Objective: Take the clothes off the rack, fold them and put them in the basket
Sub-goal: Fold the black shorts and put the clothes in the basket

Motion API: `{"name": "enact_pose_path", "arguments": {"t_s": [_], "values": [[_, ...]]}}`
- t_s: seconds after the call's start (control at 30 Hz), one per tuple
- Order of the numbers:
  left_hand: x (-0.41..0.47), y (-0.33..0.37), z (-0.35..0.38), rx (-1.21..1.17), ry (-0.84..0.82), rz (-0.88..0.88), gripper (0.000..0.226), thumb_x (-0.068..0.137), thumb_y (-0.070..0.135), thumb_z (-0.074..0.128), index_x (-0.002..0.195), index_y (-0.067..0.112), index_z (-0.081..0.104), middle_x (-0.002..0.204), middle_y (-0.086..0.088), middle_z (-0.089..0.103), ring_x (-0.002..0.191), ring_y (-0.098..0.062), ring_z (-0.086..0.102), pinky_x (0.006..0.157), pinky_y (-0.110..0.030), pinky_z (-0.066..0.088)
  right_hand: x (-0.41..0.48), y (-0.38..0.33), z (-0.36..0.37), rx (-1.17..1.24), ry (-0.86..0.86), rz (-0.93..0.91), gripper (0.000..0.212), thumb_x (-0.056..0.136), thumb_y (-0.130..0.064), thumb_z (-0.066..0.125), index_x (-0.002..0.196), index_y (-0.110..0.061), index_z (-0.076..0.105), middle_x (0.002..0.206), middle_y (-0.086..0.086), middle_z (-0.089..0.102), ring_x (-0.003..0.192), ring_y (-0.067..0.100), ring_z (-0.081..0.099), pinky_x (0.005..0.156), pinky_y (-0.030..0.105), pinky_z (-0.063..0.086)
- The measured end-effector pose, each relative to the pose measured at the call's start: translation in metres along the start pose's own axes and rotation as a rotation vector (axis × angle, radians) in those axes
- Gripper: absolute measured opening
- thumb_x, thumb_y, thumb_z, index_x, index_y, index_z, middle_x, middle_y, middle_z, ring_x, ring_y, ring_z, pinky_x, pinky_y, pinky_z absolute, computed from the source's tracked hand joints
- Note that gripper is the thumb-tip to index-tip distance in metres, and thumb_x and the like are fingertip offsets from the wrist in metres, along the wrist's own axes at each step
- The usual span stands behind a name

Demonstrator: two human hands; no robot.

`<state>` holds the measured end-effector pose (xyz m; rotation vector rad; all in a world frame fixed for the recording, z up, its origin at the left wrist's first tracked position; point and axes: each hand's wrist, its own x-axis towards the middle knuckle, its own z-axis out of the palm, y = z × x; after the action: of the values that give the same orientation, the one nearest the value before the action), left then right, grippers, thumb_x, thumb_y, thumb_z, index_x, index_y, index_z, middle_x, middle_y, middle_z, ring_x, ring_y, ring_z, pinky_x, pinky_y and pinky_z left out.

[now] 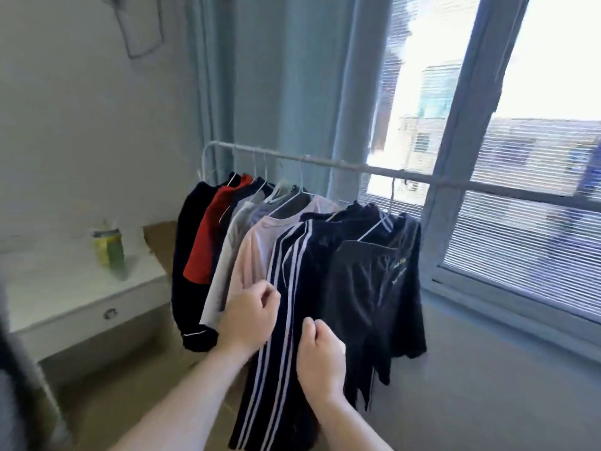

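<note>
Both forearms reach forward and up from the bottom edge of the view, close together. The left hand has its fingers curled, with the tips at the striped side of the dark track pants, just beside the pink shirt. The right hand is also curled, with its knuckles against the front of the same pants. I cannot tell if either hand really grips the cloth. The clothes hang on white hangers from the rail of the rack, in front of the window.
</note>
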<state>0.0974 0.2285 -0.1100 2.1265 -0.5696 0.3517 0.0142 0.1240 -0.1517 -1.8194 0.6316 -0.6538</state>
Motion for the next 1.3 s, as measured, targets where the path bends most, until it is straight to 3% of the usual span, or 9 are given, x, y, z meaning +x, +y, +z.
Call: {"name": "enact_pose_path", "arguments": {"t_s": [0.1, 0.27, 0.37, 0.43, 0.57, 0.7, 0.83, 1.03, 1.3], "values": [[0.019, 0.045, 0.002, -0.012, -0.05, 0.124, 0.022, 0.098, 0.029, 0.05, 0.081, 0.026, 0.064, 0.068, 0.01, 0.065, 0.068, -0.004, 0.059, 0.067, -0.025, 0.045, 0.014, -0.022, -0.035, 0.073, 0.132, -0.038, 0.046, 0.104, -0.035, 0.044, 0.062, -0.017, 0.044, 0.054, -0.008, 0.05, 0.051, 0.008, 0.045, 0.059, 0.035, 0.044], [0.053, 0.099, 0.028, 0.044, -0.133, 0.231, 0.019, 0.097, 0.029, 0.054, 0.104, 0.019, 0.068, 0.095, 0.004, 0.069, 0.09, -0.013, 0.061, 0.08, -0.026, 0.044, 0.045, -0.041, -0.086, 0.098, 0.296, -0.03, 0.033, 0.106, -0.034, 0.038, 0.093, -0.019, 0.064, 0.087, -0.008, 0.067, 0.085, 0.014, 0.062, 0.072, 0.033, 0.045], [0.072, 0.111, 0.053, 0.146, -0.25, 0.124, 0.049, 0.097, 0.039, 0.054, 0.139, 0.015, 0.049, 0.132, -0.007, 0.055, 0.123, -0.027, 0.053, 0.102, -0.036, 0.042, 0.05, -0.047, -0.107, 0.093, 0.347, -0.043, 0.025, 0.105, -0.028, 0.039, 0.101, -0.022, 0.063, 0.093, -0.01, 0.065, 0.088, 0.01, 0.059, 0.07, 0.029, 0.041], [0.081, 0.114, 0.068, 0.21, -0.304, 0.018, 0.061, 0.098, 0.044, 0.052, 0.147, 0.012, 0.035, 0.143, -0.013, 0.045, 0.13, -0.032, 0.047, 0.104, -0.041, 0.041, 0.049, -0.046, -0.115, 0.08, 0.358, -0.038, 0.022, 0.105, -0.025, 0.041, 0.099, -0.024, 0.062, 0.09, -0.011, 0.064, 0.085, 0.005, 0.056, 0.066, 0.024, 0.039], [0.092, 0.112, 0.086, 0.276, -0.342, -0.076, 0.049, 0.102, 0.038, 0.045, 0.14, 0.009, 0.037, 0.137, -0.016, 0.052, 0.121, -0.033, 0.055, 0.092, -0.04, 0.045, 0.049, -0.037, -0.125, 0.069, 0.348, -0.012, 0.023, 0.101, -0.018, 0.042, 0.104, -0.029, 0.062, 0.096, -0.01, 0.067, 0.093, 0.01, 0.06, 0.075, 0.029, 0.045], [0.096, 0.103, 0.094, 0.248, -0.342, 0.035, 0.025, 0.102, 0.028, 0.044, 0.12, 0.011, 0.049, 0.119, -0.011, 0.062, 0.106, -0.031, 0.06, 0.082, -0.037, 0.046, 0.051, -0.029, -0.129, 0.036, 0.333, 0.046, 0.028, 0.098, -0.015, 0.041, 0.106, -0.033, 0.061, 0.102, -0.01, 0.066, 0.096, 0.01, 0.06, 0.077, 0.031, 0.047], [0.092, 0.103, 0.092, 0.166, -0.266, 0.15, 0.007, 0.1, 0.017, 0.041, 0.094, 0.014, 0.045, 0.103, -0.006, 0.059, 0.093, -0.029, 0.059, 0.078, -0.037, 0.044, 0.056, -0.034, -0.127, 0.028, 0.313, 0.067, 0.026, 0.095, -0.019, 0.042, 0.104, -0.036, 0.06, 0.101, -0.008, 0.068, 0.095, 0.014, 0.063, 0.084, 0.04, 0.055], [0.101, 0.111, 0.069, 0.048, -0.07, 0.173, 0.014, 0.096, 0.005, 0.041, 0.097, 0.017, 0.047, 0.104, -0.004, 0.06, 0.099, -0.027, 0.059, 0.075, -0.029, 0.033, 0.068, -0.056, -0.114, 0.029, 0.279, -0.019, 0.021, 0.097, -0.024, 0.047, 0.106, -0.038, 0.06, 0.098, -0.007, 0.069, 0.096, 0.016, 0.064, 0.089, 0.043, 0.054], [0.111, 0.12, 0.032, -0.021, -0.008, 0.318, 0.013, 0.096, 0.006, 0.043, 0.104, 0.011, 0.053, 0.096, -0.005, 0.063, 0.092, -0.029, 0.062, 0.082, -0.04, 0.05, 0.084, -0.09, -0.107, 0.125, 0.312, -0.139, 0.017, 0.1, -0.023, 0.051, 0.108, -0.034, 0.061, 0.084, -0.006, 0.068, 0.078, 0.018, 0.067, 0.075, 0.041, 0.056]]}}
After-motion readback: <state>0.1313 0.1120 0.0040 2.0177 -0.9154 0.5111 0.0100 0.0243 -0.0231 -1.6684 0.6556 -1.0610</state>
